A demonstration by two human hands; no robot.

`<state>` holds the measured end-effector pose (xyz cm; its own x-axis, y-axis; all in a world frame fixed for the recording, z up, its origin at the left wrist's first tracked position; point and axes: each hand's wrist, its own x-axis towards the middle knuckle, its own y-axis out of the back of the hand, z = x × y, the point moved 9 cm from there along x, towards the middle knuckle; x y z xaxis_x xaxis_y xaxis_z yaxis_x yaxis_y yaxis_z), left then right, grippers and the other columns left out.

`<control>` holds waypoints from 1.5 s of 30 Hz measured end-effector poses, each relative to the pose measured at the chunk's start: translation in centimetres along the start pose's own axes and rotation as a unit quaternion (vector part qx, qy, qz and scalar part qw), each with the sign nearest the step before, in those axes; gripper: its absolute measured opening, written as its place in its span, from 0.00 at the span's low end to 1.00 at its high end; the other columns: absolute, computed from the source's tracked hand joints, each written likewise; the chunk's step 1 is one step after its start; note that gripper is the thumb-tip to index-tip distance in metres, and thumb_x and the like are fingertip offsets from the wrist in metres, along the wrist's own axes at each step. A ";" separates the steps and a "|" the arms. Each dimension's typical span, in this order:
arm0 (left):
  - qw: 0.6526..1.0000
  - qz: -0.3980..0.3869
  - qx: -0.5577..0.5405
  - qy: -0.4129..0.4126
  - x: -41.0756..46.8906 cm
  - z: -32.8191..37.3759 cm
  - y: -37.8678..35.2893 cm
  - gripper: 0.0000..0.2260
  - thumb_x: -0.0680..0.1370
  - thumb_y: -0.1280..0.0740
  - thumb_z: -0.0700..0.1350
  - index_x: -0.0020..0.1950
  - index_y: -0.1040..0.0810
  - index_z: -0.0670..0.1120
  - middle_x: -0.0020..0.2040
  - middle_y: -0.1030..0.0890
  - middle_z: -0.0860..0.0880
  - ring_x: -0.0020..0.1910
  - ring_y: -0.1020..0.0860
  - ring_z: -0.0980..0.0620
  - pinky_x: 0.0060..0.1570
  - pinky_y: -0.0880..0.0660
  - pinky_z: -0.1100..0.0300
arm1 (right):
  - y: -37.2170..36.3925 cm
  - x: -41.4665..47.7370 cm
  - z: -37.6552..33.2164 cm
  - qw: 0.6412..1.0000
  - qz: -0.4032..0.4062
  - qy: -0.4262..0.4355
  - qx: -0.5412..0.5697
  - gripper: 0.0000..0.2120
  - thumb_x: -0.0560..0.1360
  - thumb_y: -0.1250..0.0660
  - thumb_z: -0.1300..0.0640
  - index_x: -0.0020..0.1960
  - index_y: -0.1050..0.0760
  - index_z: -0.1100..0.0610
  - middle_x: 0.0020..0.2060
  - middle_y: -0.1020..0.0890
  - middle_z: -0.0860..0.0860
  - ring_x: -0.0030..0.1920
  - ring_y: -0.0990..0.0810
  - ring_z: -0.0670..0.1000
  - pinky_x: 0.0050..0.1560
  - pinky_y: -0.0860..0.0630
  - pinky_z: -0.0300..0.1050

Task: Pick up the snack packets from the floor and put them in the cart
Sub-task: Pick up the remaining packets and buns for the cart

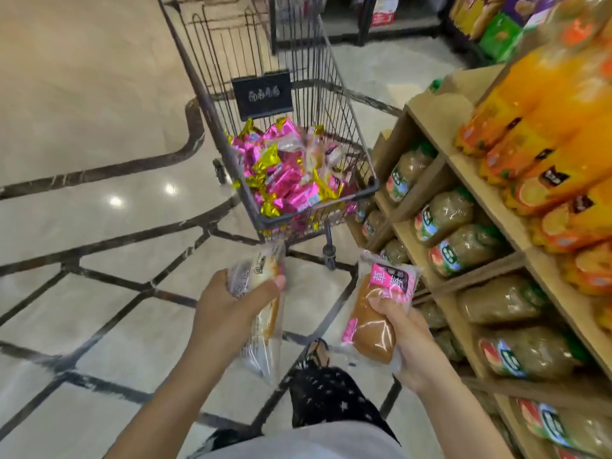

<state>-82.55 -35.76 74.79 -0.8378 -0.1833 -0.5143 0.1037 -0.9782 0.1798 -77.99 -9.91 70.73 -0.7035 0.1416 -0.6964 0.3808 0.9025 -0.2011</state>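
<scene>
Head view: your left hand (231, 303) grips a clear bread packet (261, 313), your right hand (409, 339) a pink-labelled bread packet (377, 313), both short of the cart (318, 207). Cart already holds many pink-and-gold snack packets (284, 173); these two remain to drop in.

Floor (82, 111): polished cream stone, glossy, crossed by dark inlaid bands (195, 127) in curved and angular runs. Two bright light reflections (115, 201) show on it at 9 o'clock.

Wooden shelf unit (437, 117) stands along 3 o'clock, tiered, with tan boards and dividers. Its upper tier holds orange drink bottles (563, 134), blurred. The lower tiers hold brownish bottles (457, 250) with green caps.

At 1 o'clock there are green and purple cartons (500, 34). A dark rack (410, 27) stands at 12 o'clock.
</scene>
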 end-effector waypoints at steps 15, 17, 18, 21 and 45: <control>0.995 -0.081 0.060 -0.004 25.1 11.2 -4.3 0.23 0.67 0.23 0.56 0.60 0.23 0.56 0.52 0.18 0.58 0.49 0.20 0.60 0.42 0.29 0.65 | -11.1 20.3 -16.2 0.996 0.060 0.043 -0.054 0.04 0.76 0.33 0.62 0.50 0.22 0.55 0.38 0.14 0.54 0.37 0.16 0.54 0.48 0.20 0.53; 0.989 -0.125 0.073 -0.005 30.3 13.6 -4.5 0.22 0.68 0.23 0.56 0.60 0.23 0.57 0.52 0.18 0.60 0.50 0.21 0.62 0.43 0.29 0.66 | -13.4 23.4 -17.5 0.995 0.083 0.040 -0.035 0.06 0.76 0.33 0.62 0.52 0.22 0.57 0.43 0.14 0.57 0.40 0.15 0.56 0.48 0.19 0.52; 0.986 -0.143 0.084 -0.005 32.6 14.9 -4.6 0.22 0.68 0.23 0.56 0.60 0.23 0.58 0.52 0.19 0.61 0.50 0.21 0.63 0.44 0.29 0.67 | -14.5 24.9 -18.1 0.994 0.099 0.036 -0.018 0.07 0.76 0.33 0.62 0.53 0.21 0.58 0.44 0.14 0.58 0.42 0.15 0.57 0.48 0.19 0.52; 0.974 -0.182 0.133 -0.021 39.0 18.8 -4.1 0.20 0.69 0.23 0.54 0.57 0.26 0.61 0.48 0.22 0.67 0.46 0.23 0.72 0.40 0.31 0.73 | -17.9 29.2 -19.4 0.988 0.152 0.014 -0.001 0.04 0.75 0.30 0.60 0.48 0.19 0.58 0.45 0.14 0.57 0.48 0.16 0.59 0.58 0.22 0.57; 0.811 -0.371 0.411 -0.188 49.4 25.6 -14.2 0.33 0.76 0.32 0.56 0.77 0.40 0.46 0.71 0.32 0.51 0.67 0.32 0.52 0.63 0.34 0.57 | -17.5 30.6 -17.3 0.910 0.404 -0.063 0.073 0.38 0.67 0.22 0.48 0.69 0.35 0.62 0.55 0.22 0.53 0.54 0.20 0.54 0.51 0.24 0.49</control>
<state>-139.12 -28.41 68.26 -0.6256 0.6204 -0.4730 -0.7676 -0.3812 0.5153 -116.59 -14.34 64.85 -0.0885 0.6788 -0.7289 0.8249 0.4601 0.3284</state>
